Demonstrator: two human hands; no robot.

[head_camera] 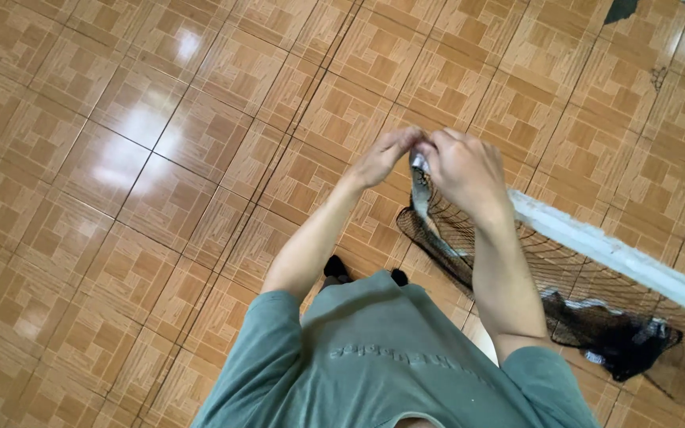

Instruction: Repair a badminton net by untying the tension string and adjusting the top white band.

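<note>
My left hand (384,156) and my right hand (463,170) meet in front of me, fingertips pinched together on the grey-white end of a black net (438,238). The net hangs down from my fingers and trails right along the floor. Its white top band (620,257) runs diagonally to the right edge. A bunched dark heap of the net (620,341) lies at the lower right. I wear a grey-green short-sleeved shirt (390,357), and my dark shoes (336,269) show below my arms.
The floor (160,158) is glossy brown parquet-pattern tile with bright light reflections at the left. A small dark object (620,9) sits at the top edge.
</note>
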